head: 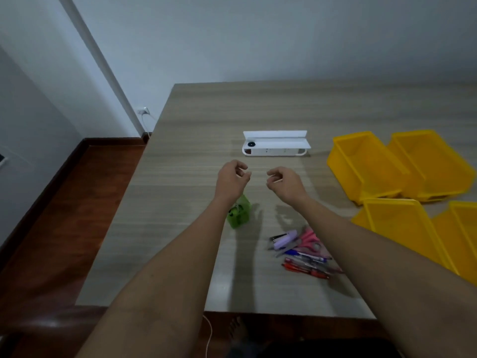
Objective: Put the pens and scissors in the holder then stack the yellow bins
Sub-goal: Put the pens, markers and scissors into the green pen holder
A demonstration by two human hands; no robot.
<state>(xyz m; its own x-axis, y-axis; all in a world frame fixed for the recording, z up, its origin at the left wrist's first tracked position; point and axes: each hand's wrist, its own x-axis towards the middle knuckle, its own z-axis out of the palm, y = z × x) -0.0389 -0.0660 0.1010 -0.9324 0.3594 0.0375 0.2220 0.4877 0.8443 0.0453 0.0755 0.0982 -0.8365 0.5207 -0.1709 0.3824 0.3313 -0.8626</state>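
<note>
nothing is being held: left hand (232,178) and right hand (281,182) are being kept loosely curled, each grip bare; pens (307,264) and scissors (308,240), lying nearer than both grips, are likely being targeted first for the green holder (238,213).

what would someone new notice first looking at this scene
The bright yellow bins spread unstacked along the table's right side stand out most. Next, two bare hands, left hand and right hand, hover loosely curled over the table's middle, holding nothing visible. Near the front lies a heap of pens with pink scissors, a green holder beside it.
</note>
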